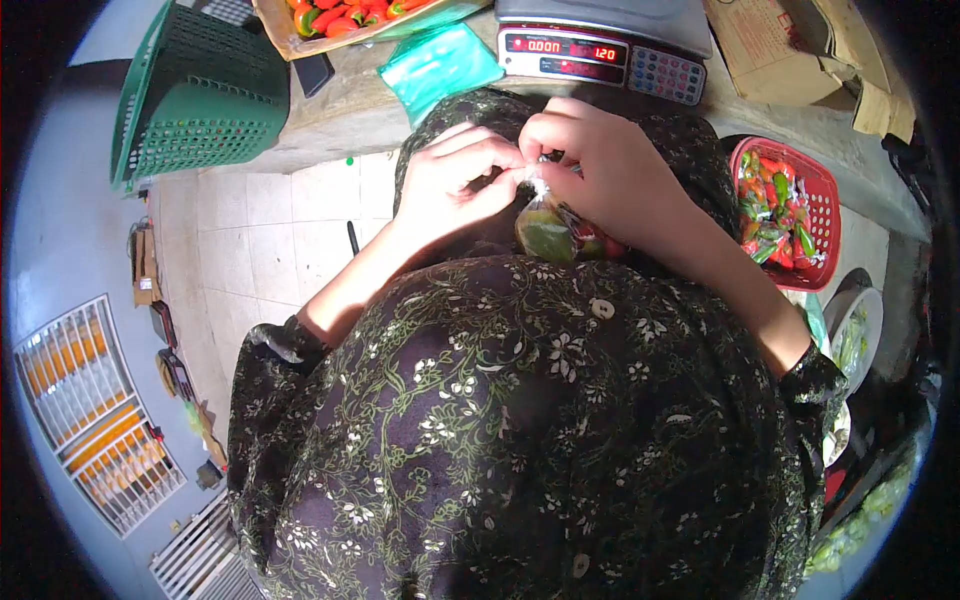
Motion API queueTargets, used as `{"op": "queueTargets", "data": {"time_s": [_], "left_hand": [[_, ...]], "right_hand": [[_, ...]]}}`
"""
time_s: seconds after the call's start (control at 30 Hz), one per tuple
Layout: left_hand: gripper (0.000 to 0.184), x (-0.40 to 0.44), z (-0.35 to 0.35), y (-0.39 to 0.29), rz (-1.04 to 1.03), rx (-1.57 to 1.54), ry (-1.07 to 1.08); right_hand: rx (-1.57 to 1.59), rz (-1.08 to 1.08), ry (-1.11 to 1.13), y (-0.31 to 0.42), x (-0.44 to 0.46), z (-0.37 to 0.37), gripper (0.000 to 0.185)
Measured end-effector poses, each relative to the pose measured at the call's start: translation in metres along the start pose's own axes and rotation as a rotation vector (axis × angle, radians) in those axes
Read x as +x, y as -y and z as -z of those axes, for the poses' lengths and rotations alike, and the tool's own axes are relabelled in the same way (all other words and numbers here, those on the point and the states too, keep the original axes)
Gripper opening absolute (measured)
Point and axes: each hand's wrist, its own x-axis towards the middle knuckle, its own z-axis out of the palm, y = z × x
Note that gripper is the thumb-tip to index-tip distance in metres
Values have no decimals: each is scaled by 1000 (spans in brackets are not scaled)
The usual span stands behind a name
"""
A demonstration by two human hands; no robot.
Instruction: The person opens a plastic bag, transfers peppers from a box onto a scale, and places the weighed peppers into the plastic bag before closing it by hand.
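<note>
Both of my hands meet above my lap at the gathered neck of a small clear plastic bag (548,232). Green and red peppers show through its sides. My left hand (455,182) pinches the twisted top from the left, thumb against forefinger. From the other side my right hand (605,165) has its fingers curled around the same neck, hiding part of the bag. The bag hangs just in front of my patterned shirt.
A digital scale (600,60), a stack of green plastic bags (442,68), a phone (312,74) and a tray of red peppers (350,38) rest on the ledge ahead. A green basket (215,110) stands left. At right, a red basket (822,200) holds bagged peppers, near cardboard (765,55).
</note>
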Motion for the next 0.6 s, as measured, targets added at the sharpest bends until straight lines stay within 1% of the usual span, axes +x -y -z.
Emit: {"op": "queueTargets", "data": {"time_s": [0.07,0.17,0.27,0.37,0.47,0.57,0.6], "left_hand": [[7,1,-1,-5,26,3,-5],[8,-5,-7,-2,285,-202,34],[9,-7,-19,-1,511,-657,-43],[12,-7,-13,9,532,-810,118],[14,-9,-10,11,796,-1107,116],[15,-6,-8,11,881,-1181,168],[16,-6,-7,10,847,-1136,178]], "right_hand": [[8,19,-14,-1,-1,-2,8],[2,18,-7,-1,0,-2,8],[-31,22,34,2,0,1,8],[-22,82,105,0,0,4,9],[-14,128,162,-1,0,7,9],[7,118,160,-2,-1,9,10],[28,113,149,-5,-2,8,10]]}}
